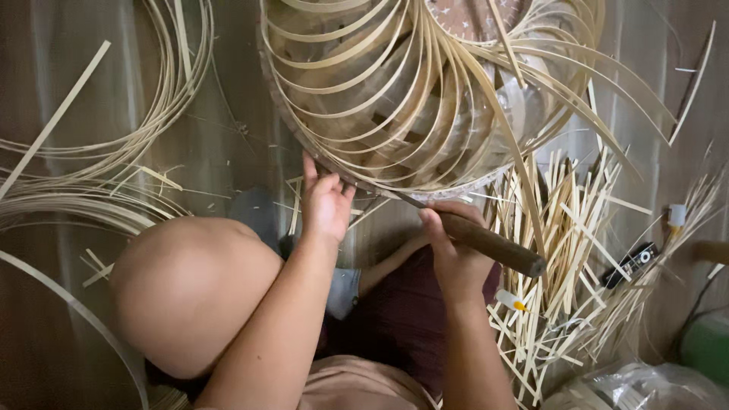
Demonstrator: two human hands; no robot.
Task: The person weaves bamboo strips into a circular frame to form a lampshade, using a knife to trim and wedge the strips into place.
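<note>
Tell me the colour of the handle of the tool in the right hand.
Dark brown; the handle shows best in the head view, gripped by the right hand.

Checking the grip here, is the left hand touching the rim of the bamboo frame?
Touching. The head view shows the left hand with its fingertips pressed on the lower rim of the bamboo frame.
</note>
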